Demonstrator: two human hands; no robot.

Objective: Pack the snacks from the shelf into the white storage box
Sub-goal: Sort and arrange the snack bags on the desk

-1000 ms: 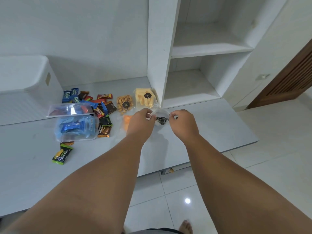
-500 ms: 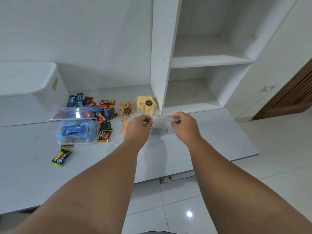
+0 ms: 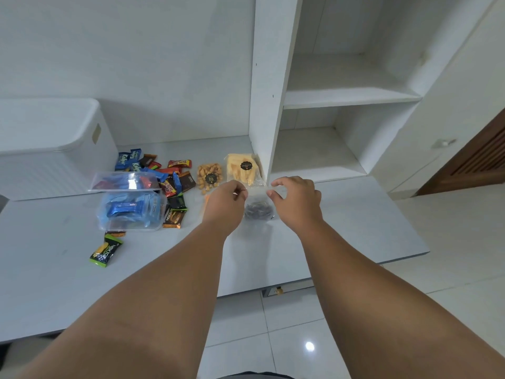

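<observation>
Both hands hold up a small clear bag (image 3: pixel 258 207) with dark contents at its bottom. My left hand (image 3: pixel 225 205) pinches its top left corner and my right hand (image 3: pixel 296 202) pinches the top right. The white storage box (image 3: pixel 49 149) stands at the far left with its lid on. A heap of small wrapped snacks (image 3: pixel 164 173) lies on the counter (image 3: pixel 49 269) beside it. Behind my hands lie a bag of brown nuggets (image 3: pixel 210 173) and a bag of yellow sticks (image 3: pixel 243 168).
A clear plastic tub (image 3: pixel 131 212) of blue wrappers sits left of my hands, its lid (image 3: pixel 123 181) lying behind it. A green snack pack (image 3: pixel 105 250) lies alone near the front. White shelf compartments (image 3: pixel 328 149) open at the right. A tiled floor lies below.
The hands have lifted the clear bag a little and spread its top edge wider. The dark contents now hang at the bottom of the bag. The camera has tilted slightly.
</observation>
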